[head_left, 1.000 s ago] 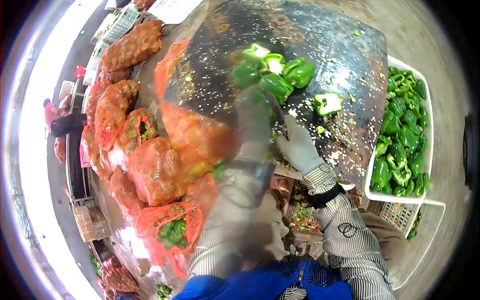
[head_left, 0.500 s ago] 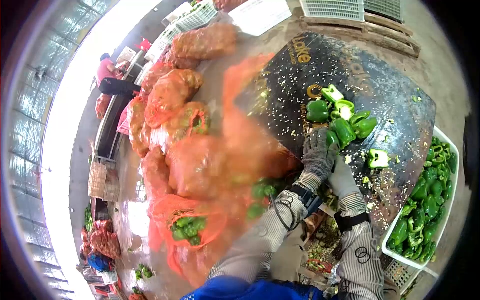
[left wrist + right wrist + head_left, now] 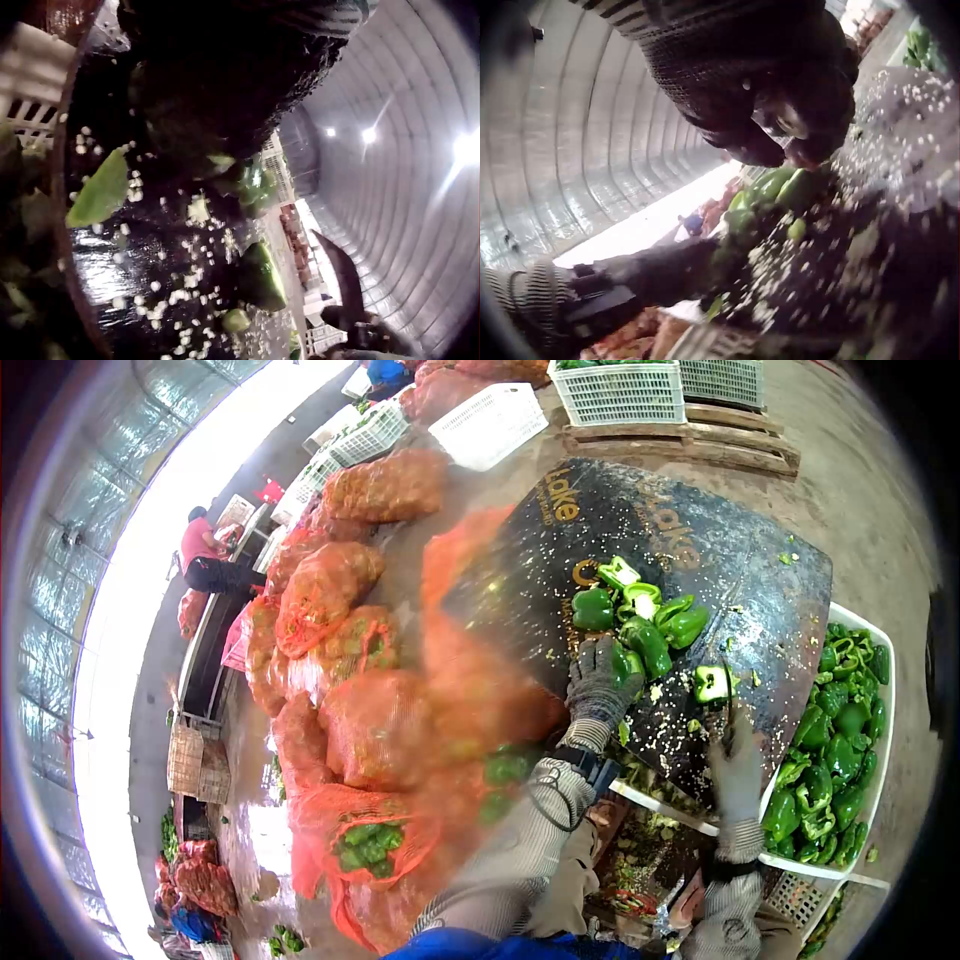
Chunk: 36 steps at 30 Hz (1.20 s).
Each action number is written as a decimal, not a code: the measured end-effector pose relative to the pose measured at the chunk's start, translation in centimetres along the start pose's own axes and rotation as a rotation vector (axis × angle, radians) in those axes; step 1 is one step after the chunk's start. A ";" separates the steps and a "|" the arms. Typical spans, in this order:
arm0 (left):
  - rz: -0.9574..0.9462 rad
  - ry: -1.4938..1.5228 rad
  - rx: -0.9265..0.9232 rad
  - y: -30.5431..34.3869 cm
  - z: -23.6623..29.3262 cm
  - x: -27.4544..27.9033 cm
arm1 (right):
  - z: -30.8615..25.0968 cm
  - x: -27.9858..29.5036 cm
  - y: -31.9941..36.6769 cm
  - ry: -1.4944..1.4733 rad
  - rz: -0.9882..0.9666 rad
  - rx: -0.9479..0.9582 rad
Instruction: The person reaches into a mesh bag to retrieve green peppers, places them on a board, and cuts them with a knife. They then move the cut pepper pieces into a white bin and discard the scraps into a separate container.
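Observation:
My gloved left hand (image 3: 600, 685) rests on the black tabletop (image 3: 770, 570), its fingers and thumb around a green bell pepper (image 3: 628, 662). Beside that pepper lie several others, whole and cut, among them a whole pepper (image 3: 647, 647) and a pale, cut-open one (image 3: 618, 572). To the right, my gloved right hand (image 3: 738, 760), blurred, grips a knife, whose dark curved blade (image 3: 341, 262) shows in the left wrist view. Near the blade's tip lies a cut pepper piece (image 3: 712, 685). In the right wrist view, the right hand (image 3: 780, 105) hangs above the tabletop, fingers curled.
A white crate (image 3: 884, 660) full of green peppers stands right of the table. Red mesh sacks (image 3: 375, 720) crowd the left side. White crates (image 3: 620, 395) on a wooden pallet (image 3: 690, 445) stand behind. White seeds lie scattered over the tabletop. A person (image 3: 200, 550) stands far left.
The head view has shifted. Half a second ago both hands were together at the pepper; the right hand has since moved right with the knife, while the left hand has stayed by the peppers.

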<state>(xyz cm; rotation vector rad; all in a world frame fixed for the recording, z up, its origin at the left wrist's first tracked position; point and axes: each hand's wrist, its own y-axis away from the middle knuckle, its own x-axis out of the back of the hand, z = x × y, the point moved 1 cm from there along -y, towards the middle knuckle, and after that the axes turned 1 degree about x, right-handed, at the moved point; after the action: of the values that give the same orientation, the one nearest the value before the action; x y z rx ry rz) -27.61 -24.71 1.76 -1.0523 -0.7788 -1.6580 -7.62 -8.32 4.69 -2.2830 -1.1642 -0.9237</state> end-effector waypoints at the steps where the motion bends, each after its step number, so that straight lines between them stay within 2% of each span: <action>1: -0.090 0.070 0.080 -0.1 0.5 0.8 | 0.8 0.6 -2.0 0.098 0.092 0.041; 3: -0.053 0.047 0.092 -0.1 0.6 0.3 | 1.4 1.9 -5.4 0.231 -0.003 -0.118; 5: -0.055 0.169 0.158 0.4 1.3 1.5 | 2.9 1.4 -7.1 0.306 0.001 -0.112; 6: 0.106 0.180 0.019 -0.1 -0.6 -0.9 | 2.4 1.4 -7.4 0.501 0.097 0.002; 7: 0.105 0.178 0.020 -0.2 -0.2 -0.3 | 0.9 1.5 -7.7 0.695 0.190 0.119; 8: 0.014 0.354 0.092 -0.2 0.1 0.3 | -1.2 1.4 -7.6 0.543 0.176 0.152; 9: -0.076 0.528 0.165 -0.2 0.3 0.7 | -5.2 2.0 -7.4 0.233 -0.036 0.027; 10: -0.049 0.567 0.102 -1.1 -1.2 -2.2 | -5.5 -0.2 -7.0 0.196 0.107 0.384; 11: -0.047 0.566 0.102 -1.2 -1.0 -2.2 | -7.8 -1.6 -6.6 0.059 -0.019 0.365; 12: -0.102 0.896 0.170 -1.1 -0.6 -1.8 | -8.6 -3.1 -6.1 -0.103 -0.106 0.440; 13: -0.158 1.227 0.237 -0.9 0.0 -1.0 | -8.8 -4.8 -5.9 -0.107 -0.117 0.457; 14: -0.136 1.389 0.376 -0.7 0.2 0.0 | -8.3 -6.5 -6.1 -0.101 -0.128 0.446; 16: -0.159 1.283 0.323 -0.6 -0.8 0.6 | -7.4 -8.9 -6.0 -0.095 -0.139 0.438; 18: -0.168 1.072 0.253 0.0 -1.0 2.1 | -6.9 -10.1 -5.5 0.279 -0.059 0.357; 19: -0.090 1.338 0.285 -0.6 -2.1 0.9 | -6.8 -10.0 -5.8 0.260 -0.108 0.307; 21: -0.192 2.001 0.302 -1.6 -5.3 0.0 | -7.4 -9.5 -6.3 0.320 -0.237 0.162; 22: -0.186 2.026 0.259 -1.7 -6.2 1.2 | -6.7 -10.0 -6.3 0.409 -0.145 0.263; 23: -0.121 2.025 0.193 -1.9 -6.6 2.2 | -6.5 -10.1 -6.8 0.433 -0.174 0.262; 25: -0.135 2.023 0.187 -1.1 -6.3 5.0 | -7.0 -9.3 -7.3 0.467 -0.264 0.244; 26: -0.084 2.052 0.193 -0.4 -5.2 6.0 | -7.8 -8.7 -6.9 0.458 -0.163 0.279; 27: -0.182 2.046 0.087 -1.1 -6.4 4.1 | -9.7 -6.8 -7.2 0.336 -0.214 0.173; 29: -0.134 1.830 0.067 2.8 -1.9 8.3 | -13.4 -2.6 -5.0 -0.072 -0.043 0.431; 30: -0.168 1.782 -0.049 3.5 -2.5 5.6 | -15.2 -1.1 -3.5 -0.069 0.035 0.596; 31: -0.202 1.730 -0.174 4.1 -1.1 6.5 | -17.3 1.4 -2.0 -0.186 -0.149 0.589; 32: -0.189 1.673 -0.014 5.7 0.6 7.0 | -17.7 2.6 -1.1 -0.103 -0.207 0.563; 33: -0.108 1.942 -0.159 6.9 0.5 4.7 | -17.8 3.6 -0.1 -0.018 -0.263 0.532; 35: -0.220 1.696 0.022 10.5 4.2 10.6 | -16.1 5.0 0.7 -0.127 -0.372 0.540; 36: -0.273 1.768 0.001 11.5 4.6 10.0 | -16.0 6.0 1.5 -0.250 -0.473 0.435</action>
<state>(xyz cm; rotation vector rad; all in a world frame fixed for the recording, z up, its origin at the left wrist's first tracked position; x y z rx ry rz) -16.80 -28.20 12.92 0.7178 0.3094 -2.0067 -9.70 -15.75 20.01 -1.8349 -1.8582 -0.4668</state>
